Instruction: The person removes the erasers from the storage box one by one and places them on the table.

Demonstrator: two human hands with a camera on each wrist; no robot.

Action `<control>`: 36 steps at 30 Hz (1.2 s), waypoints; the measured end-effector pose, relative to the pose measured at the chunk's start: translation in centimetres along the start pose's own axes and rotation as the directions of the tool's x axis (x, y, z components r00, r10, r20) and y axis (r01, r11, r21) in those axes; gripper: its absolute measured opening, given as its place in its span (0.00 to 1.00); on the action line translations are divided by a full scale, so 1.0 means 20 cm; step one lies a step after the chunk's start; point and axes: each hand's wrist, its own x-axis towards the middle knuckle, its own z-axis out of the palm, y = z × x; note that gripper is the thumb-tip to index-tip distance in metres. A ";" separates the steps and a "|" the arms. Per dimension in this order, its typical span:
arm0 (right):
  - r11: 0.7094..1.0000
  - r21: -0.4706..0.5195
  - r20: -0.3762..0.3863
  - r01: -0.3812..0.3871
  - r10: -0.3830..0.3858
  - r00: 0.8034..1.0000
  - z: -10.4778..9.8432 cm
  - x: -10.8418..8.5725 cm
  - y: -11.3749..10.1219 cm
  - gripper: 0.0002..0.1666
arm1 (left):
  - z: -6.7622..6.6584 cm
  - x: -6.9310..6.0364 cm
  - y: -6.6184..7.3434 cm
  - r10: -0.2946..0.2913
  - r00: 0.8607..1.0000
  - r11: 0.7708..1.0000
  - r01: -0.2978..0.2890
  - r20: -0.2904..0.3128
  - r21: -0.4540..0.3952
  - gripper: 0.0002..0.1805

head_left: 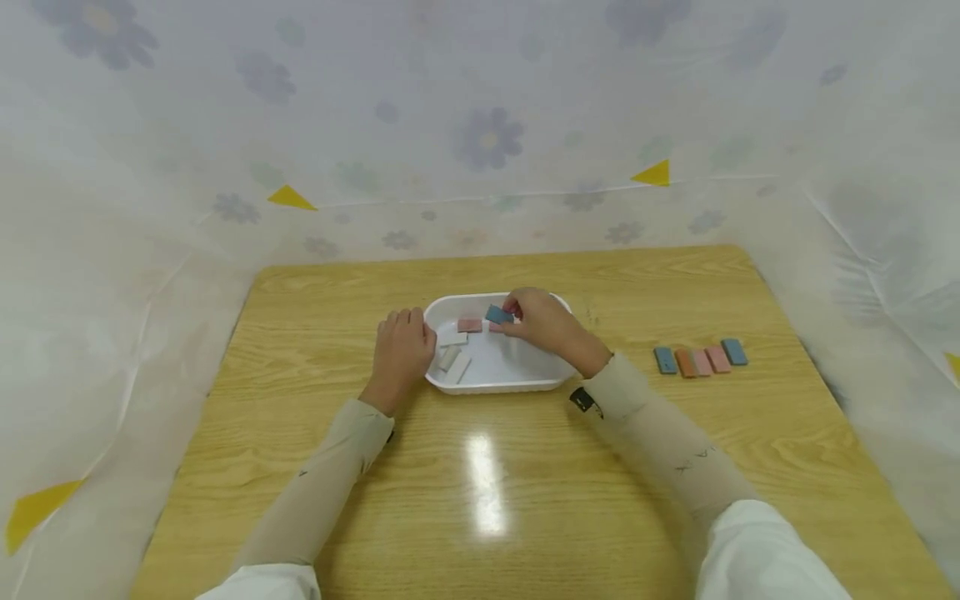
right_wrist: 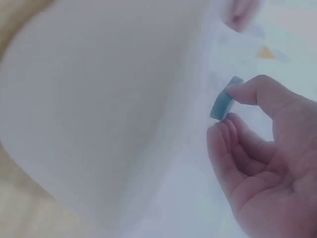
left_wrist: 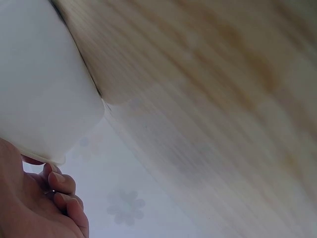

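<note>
While the left hand (head_left: pixel 405 348) grips a white tray (head_left: pixel 517 367), the right hand (head_left: pixel 542 320) — slanting inward — pinches a blue block (head_left: pixel 497 315).

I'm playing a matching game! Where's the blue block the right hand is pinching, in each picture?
Head: the blue block is near the middle, over the white tray, in the right hand.
Left wrist: not in this picture.
Right wrist: the blue block is right of centre, near the middle height.
Shared landmark: the white tray shows in all three.

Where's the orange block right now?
Head view: the orange block lies right of the white tray, between a blue block and a pink block.
</note>
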 end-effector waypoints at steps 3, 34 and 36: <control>0.999 0.026 -0.023 -0.036 0.036 0.999 -0.08 -0.04 -0.03 0.21 | 0.00 0.00 -0.01 0.001 1.000 1.000 -0.001 -0.001 0.006 0.12; 0.897 0.023 -0.183 -0.441 0.437 0.881 -0.34 -0.60 0.42 0.22 | 0.00 0.01 -0.01 0.004 1.000 1.000 -0.004 -0.015 0.005 0.13; 0.889 0.018 -0.174 -0.458 0.454 0.874 -0.33 -0.63 0.45 0.22 | -0.01 0.01 0.00 0.001 1.000 1.000 -0.001 -0.011 0.002 0.13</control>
